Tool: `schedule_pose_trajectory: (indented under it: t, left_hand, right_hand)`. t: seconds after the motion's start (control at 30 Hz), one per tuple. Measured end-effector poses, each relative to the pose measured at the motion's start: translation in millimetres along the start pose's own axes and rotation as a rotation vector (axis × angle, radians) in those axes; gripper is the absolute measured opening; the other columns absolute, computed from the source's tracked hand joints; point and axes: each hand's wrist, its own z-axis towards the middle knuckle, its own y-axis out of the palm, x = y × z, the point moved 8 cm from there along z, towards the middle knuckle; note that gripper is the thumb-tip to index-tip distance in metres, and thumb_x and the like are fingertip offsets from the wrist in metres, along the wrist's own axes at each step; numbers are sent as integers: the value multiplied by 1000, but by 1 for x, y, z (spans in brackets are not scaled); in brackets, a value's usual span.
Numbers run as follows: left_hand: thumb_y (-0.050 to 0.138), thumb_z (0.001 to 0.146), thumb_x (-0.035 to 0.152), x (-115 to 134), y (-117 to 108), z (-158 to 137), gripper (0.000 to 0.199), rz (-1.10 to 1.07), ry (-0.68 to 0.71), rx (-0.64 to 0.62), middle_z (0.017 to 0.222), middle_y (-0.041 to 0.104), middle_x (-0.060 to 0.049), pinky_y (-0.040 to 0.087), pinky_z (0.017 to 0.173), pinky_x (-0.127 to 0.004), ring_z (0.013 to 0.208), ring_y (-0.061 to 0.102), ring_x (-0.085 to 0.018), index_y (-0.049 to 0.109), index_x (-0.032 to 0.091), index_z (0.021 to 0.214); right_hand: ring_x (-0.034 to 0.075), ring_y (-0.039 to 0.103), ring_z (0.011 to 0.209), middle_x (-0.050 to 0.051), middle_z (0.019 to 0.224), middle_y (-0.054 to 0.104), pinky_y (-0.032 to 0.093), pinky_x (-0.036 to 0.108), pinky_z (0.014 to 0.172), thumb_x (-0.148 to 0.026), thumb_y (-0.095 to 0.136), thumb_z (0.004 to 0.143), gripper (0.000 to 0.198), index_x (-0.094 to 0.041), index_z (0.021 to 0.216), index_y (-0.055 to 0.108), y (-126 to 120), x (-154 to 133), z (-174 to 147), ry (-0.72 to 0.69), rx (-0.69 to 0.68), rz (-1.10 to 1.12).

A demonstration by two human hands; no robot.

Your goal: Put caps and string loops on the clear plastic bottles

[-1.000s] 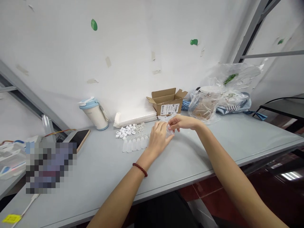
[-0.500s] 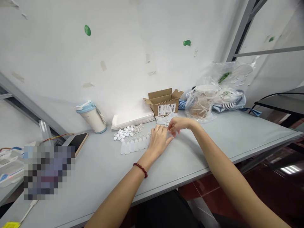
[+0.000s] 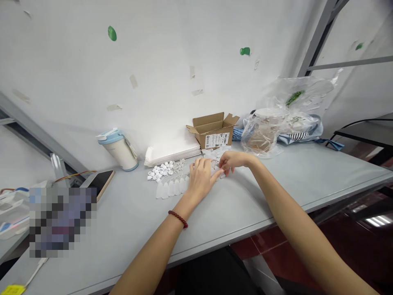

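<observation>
Head view: before the open brown cardboard box [image 3: 211,130], left hand [image 3: 201,178] is lying half-spread, right hand [image 3: 230,160] is resting curled, fingertips bunched; holds unclear. Front-left of box, translucent white rounded plastic tags [image 3: 171,188] are lining up leftward from the nearer left hand.

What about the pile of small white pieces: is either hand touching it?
No: the small white pieces lie apart, off to the left of both the left hand and right hand.

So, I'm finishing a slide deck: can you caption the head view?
Left hand and right hand close together at a row of translucent tabs, an open cardboard box behind.
</observation>
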Motion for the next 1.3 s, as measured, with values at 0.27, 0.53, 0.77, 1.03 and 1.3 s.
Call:
schedule_pose_trajectory:
  t: [0.27, 0.53, 0.77, 1.03, 1.3]
  left_hand:
    - [44, 85, 18, -97, -54, -10, 25, 167, -354, 172, 106, 65, -12, 41, 89, -45, 107, 51, -30, 63, 15, 101]
    - [41, 85, 19, -130, -49, -14, 28, 196, -463, 19, 103, 68, -11, 41, 88, -45, 108, 51, -31, 66, 15, 96]
    - [43, 82, 18, -132, -47, -13, 28, 219, -436, 14, 98, 70, -11, 43, 88, -44, 105, 54, -30, 68, 15, 95]
    - [44, 76, 14, -132, -38, -8, 32, 73, -338, -133, 96, 72, -6, 47, 89, -36, 99, 61, -24, 72, 18, 92]
    - [46, 74, 11, -134, -37, -9, 32, 124, -314, -183, 93, 72, -7, 47, 88, -37, 98, 59, -26, 73, 17, 91]
  right_hand:
    - [22, 68, 74, 9, 73, 71, 50, 28, 59, -28, 65, 65, 14, -15, 66, 63, -4, 4, -4, 5, 13, 42]
    - [21, 69, 70, 9, 70, 71, 52, 28, 61, -30, 68, 66, 16, -14, 68, 65, -3, 5, -3, 31, 27, 46]
    - [22, 69, 69, 7, 65, 71, 53, 29, 63, -28, 68, 66, 14, -14, 68, 65, 1, 1, -3, 70, 32, -2]
    - [21, 69, 68, 7, 66, 71, 53, 28, 65, -21, 65, 67, 10, -14, 74, 65, 1, 0, -5, 73, 42, 9]
    - [20, 68, 66, 7, 66, 70, 54, 27, 62, -31, 70, 68, 18, -14, 72, 65, 2, 2, -3, 63, 23, 65]
